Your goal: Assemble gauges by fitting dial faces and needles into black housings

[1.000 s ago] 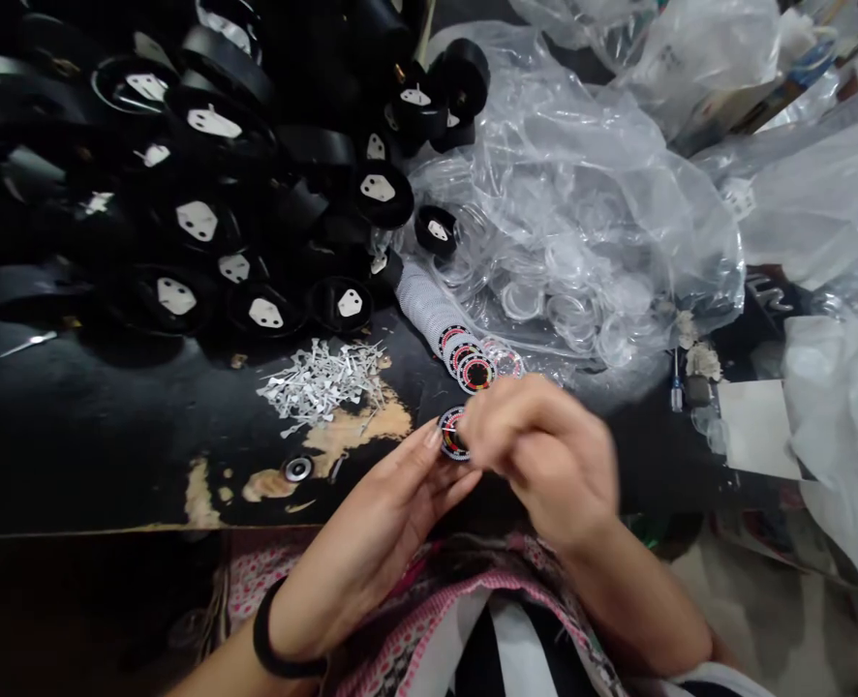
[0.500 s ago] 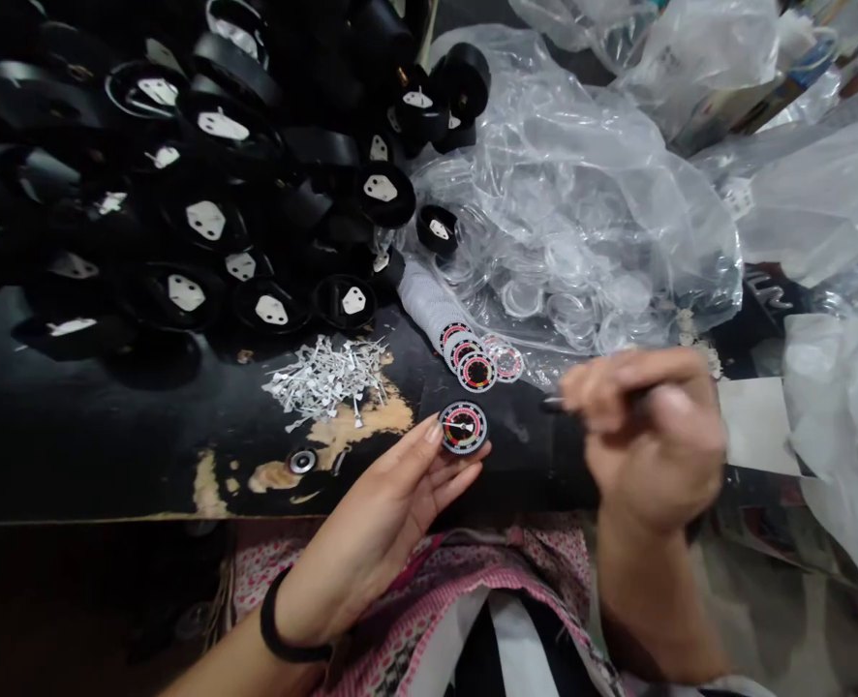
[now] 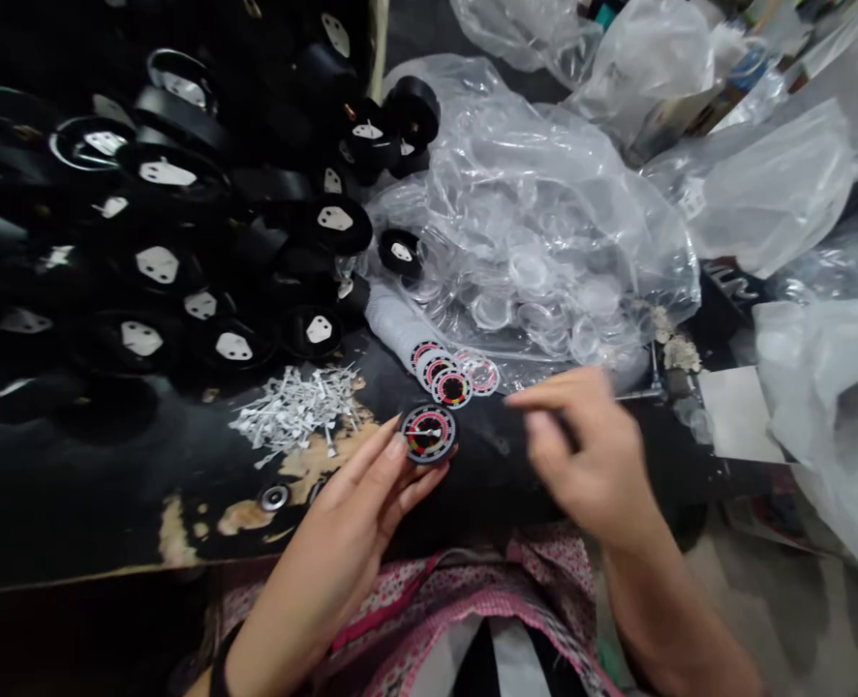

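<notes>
The grip of the left hand [image 3: 352, 518] is closed on a small round gauge [image 3: 431, 447], thumb against its left rim and fingers underneath. The gauge is held face up near the desk's near edge, about midway along; a white pointer [image 3: 433, 433] lies across its black, red-marked dial. The right hand [image 3: 596, 455] is off to the right, forefinger stretched toward the gauge, thumb a little apart from it; nothing shows between them, and its other fingers are partly hidden.

On the black desk [image 3: 73, 494], just beyond the gauge, printed dials [image 3: 451, 387] overlap in a long fanned row that runs toward the far edge. To the left of the gauge, loose white pointers [image 3: 294, 411] sit in a heap; between this heap and the near edge lies a small metallic ring [image 3: 275, 498]. Black round cases [image 3: 232, 341], many showing white plates inside, crowd the far left corner. Beyond the dials, toward the far edge, a clear plastic bag [image 3: 516, 165] spreads out with transparent discs [image 3: 531, 271]. A pale square card [image 3: 738, 414] lies toward the right end.
</notes>
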`<state>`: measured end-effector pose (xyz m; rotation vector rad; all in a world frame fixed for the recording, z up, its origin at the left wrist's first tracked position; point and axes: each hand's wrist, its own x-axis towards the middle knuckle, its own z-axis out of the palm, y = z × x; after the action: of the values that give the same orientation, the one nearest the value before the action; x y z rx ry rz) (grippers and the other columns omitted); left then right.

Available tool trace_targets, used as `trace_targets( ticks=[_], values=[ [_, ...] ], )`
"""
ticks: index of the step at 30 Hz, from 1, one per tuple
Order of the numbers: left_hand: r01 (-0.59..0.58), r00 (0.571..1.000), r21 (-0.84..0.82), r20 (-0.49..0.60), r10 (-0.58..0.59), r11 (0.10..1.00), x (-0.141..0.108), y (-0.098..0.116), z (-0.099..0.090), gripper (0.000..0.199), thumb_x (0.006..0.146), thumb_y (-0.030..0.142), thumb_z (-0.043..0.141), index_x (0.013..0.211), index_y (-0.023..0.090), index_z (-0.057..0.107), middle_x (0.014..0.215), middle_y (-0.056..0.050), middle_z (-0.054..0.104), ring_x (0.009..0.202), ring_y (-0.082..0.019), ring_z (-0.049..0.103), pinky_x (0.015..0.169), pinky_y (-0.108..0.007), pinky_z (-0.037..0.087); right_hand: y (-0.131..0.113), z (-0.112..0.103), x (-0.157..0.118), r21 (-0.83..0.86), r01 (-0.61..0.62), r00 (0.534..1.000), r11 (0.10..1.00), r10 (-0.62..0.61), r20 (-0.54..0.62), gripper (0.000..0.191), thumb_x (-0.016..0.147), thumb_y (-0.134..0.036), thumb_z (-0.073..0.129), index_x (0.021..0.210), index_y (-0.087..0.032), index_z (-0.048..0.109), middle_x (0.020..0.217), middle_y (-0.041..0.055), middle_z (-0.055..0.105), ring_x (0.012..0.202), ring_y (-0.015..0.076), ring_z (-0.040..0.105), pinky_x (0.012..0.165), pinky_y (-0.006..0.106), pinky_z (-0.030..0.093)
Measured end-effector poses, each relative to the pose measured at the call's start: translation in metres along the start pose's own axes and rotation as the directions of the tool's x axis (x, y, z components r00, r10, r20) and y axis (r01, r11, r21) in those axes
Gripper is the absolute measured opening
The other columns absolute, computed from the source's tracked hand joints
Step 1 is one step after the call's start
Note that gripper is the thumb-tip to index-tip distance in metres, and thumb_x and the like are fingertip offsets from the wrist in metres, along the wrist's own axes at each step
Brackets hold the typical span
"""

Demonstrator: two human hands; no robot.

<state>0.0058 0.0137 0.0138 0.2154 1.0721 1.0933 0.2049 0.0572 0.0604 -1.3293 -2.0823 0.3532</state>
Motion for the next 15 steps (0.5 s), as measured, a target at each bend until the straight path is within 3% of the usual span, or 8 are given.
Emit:
trace_targets(
  ticks=[2, 4, 8, 10, 15],
  values=[
    [-0.019, 1.0, 0.059, -0.003, 0.02, 0.998, 0.0, 0.001, -0.001, 0.035, 0.084, 0.044, 0.075, 0.114, 0.027, 0.075, 0.129, -0.006, 0.072, 0.121, -0.028, 0.066, 0.097, -0.037, 0.059, -0.023, 0.018, 0.008, 0.052, 0.095, 0.967, 0.994, -0.105, 0.233, 0.014, 0.094, -0.016, 0.055, 0.099, -0.018, 0.067, 0.093, 0.0053, 0.071, 0.089, 0.0202, 0.06, 0.084, 0.035, 0.047],
    [-0.031, 1.0, 0.105, 0.003, 0.031, 0.994, -0.001, 0.002, -0.004, 0.035, 0.084, 0.045, 0.075, 0.116, 0.031, 0.075, 0.138, -0.003, 0.067, 0.126, -0.028, 0.062, 0.097, -0.035, 0.058, -0.032, 0.035, 0.012, 0.004, 0.163, 0.934, 0.987, -0.156, 0.321, 0.013, 0.096, -0.019, 0.055, 0.098, -0.015, 0.067, 0.091, 0.0072, 0.07, 0.087, 0.0215, 0.058, 0.081, 0.036, 0.045],
    [-0.028, 0.999, 0.178, -0.019, 0.032, 0.984, -0.002, 0.002, -0.009, 0.037, 0.081, 0.041, 0.078, 0.117, 0.034, 0.075, 0.136, 0.0, 0.067, 0.128, -0.027, 0.06, 0.1, -0.03, 0.055, -0.03, 0.053, 0.014, -0.148, 0.254, 0.921, 0.956, -0.192, 0.337, 0.017, 0.097, -0.019, 0.05, 0.087, -0.016, 0.064, 0.083, 0.0076, 0.067, 0.081, 0.0223, 0.054, 0.076, 0.037, 0.04],
    [-0.009, 0.999, 0.127, -0.046, 0.015, 0.992, -0.003, 0.003, -0.007, 0.034, 0.079, 0.041, 0.081, 0.112, 0.034, 0.077, 0.13, 0.001, 0.071, 0.125, -0.025, 0.063, 0.097, -0.027, 0.056, -0.03, 0.055, 0.014, -0.16, 0.25, 0.922, 0.955, -0.185, 0.339, 0.019, 0.096, -0.018, 0.047, 0.085, -0.016, 0.063, 0.082, 0.0077, 0.066, 0.08, 0.0221, 0.054, 0.077, 0.036, 0.041],
    [0.134, 0.987, -0.11, -0.07, -0.142, 0.985, -0.003, 0.001, 0.002, 0.014, 0.074, 0.039, 0.084, 0.084, 0.03, 0.08, 0.094, 0.002, 0.079, 0.094, -0.021, 0.075, 0.075, -0.022, 0.062, -0.043, 0.055, 0.019, -0.151, 0.085, 0.933, 0.985, -0.026, 0.359, 0.016, 0.093, -0.017, 0.048, 0.086, -0.016, 0.062, 0.083, 0.0065, 0.066, 0.082, 0.0206, 0.058, 0.08, 0.034, 0.043]
  ],
)
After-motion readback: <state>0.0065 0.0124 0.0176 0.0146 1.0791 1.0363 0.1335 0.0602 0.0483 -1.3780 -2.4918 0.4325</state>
